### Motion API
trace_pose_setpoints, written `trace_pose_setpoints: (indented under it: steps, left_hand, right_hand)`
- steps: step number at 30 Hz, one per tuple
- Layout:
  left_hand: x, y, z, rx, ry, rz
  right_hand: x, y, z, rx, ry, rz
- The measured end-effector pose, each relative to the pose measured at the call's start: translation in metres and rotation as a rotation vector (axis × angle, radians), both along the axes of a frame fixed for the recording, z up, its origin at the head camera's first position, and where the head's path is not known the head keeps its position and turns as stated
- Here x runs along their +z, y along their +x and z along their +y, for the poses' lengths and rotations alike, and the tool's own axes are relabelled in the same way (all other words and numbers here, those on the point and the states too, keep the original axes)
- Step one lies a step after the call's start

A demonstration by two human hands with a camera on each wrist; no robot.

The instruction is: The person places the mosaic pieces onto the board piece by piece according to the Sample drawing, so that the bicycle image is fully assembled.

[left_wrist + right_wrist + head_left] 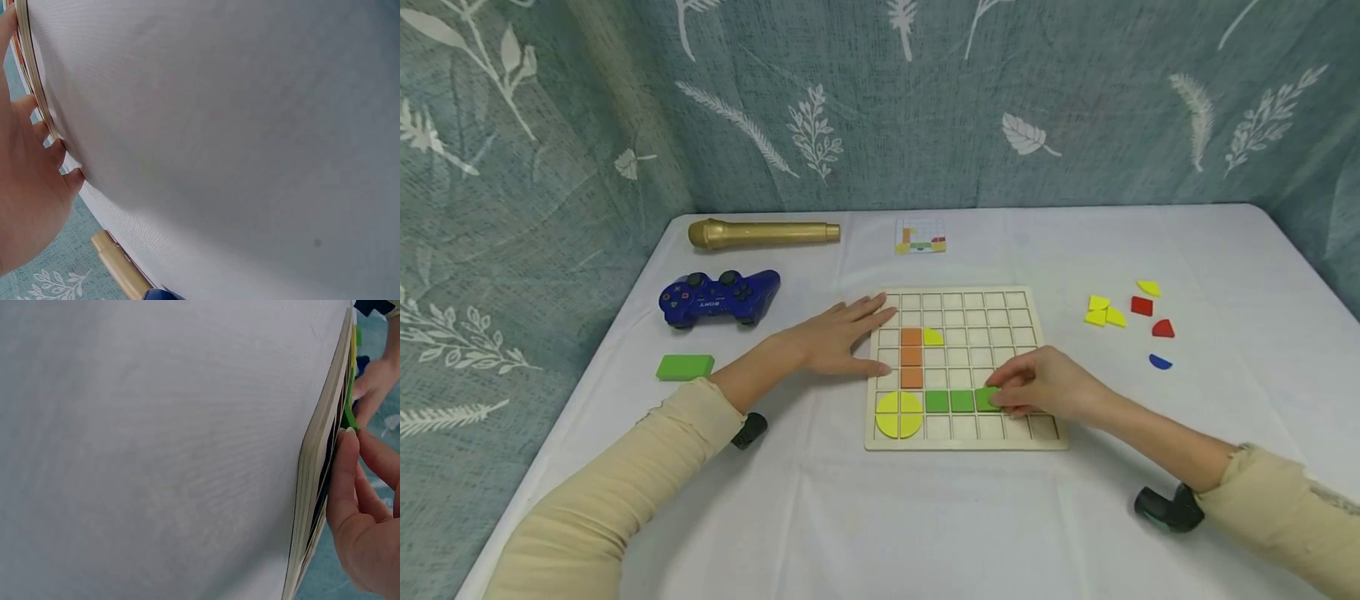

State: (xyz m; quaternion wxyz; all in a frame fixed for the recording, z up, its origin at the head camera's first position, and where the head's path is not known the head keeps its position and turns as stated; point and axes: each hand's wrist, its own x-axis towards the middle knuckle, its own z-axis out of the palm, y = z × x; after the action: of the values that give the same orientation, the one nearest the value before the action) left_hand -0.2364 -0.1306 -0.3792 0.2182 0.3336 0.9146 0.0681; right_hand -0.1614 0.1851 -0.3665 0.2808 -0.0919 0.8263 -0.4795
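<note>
From where I stand, the left hand (841,340) rests at the board's left edge, fingers spread. The right hand (1049,388) pinches a green tile (984,398) between thumb and fingers, over the board (966,445), at the end of a row with two more green tiles (962,402). From the head that tile looks nearly flat; the right wrist view, catching the board side-on, shows it tipped, its pinched end raised. The left wrist view adds fingertips touching the board's rim but hides most of its face.

Left of that row, on the board, yellow quarters (888,426) form a circle, with orange tiles (912,356) above. Only the head view shows the card (921,236) beyond the board, and yellow pieces (1096,317), red pieces (1142,306) and a blue piece (1161,362) to its right. Left of the board lie a controller (720,298) and a green block (685,367).
</note>
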Motion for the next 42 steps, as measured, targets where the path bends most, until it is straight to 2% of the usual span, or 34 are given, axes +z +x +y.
trace_pose_setpoints:
  steps: [10,15,19,23,27,34,38,42]
  left_hand:
    - [-0.001,-0.001,0.0,-0.009,0.012,0.009]
    - [-0.001,-0.001,0.0,-0.008,0.01,0.004]
    - [0.0,-0.001,0.0,-0.002,0.011,-0.002]
    - [-0.001,0.0,0.001,0.004,0.006,-0.003]
    - [-0.001,-0.001,0.001,0.008,0.005,-0.003]
    - [-0.001,-0.001,0.001,0.003,0.008,0.001]
    - [-0.002,-0.002,0.0,-0.001,0.008,-0.001]
    - [-0.001,-0.001,0.0,0.002,0.011,-0.006]
  right_hand:
    - [0.002,0.0,-0.001,0.018,0.067,0.033]
    - [0.005,-0.001,0.0,0.016,0.07,-0.001]
    - [0.005,-0.005,0.012,0.06,0.002,-0.082]
    - [-0.001,-0.012,0.034,0.109,-0.136,-0.187]
    - [-0.002,-0.017,0.059,0.072,-0.221,-0.214]
    - [0.006,-0.021,0.102,-0.069,-0.165,-0.119]
    - [0.008,-0.021,0.127,-0.09,-0.028,0.041]
    - [0.009,-0.02,0.15,-0.074,0.111,0.213]
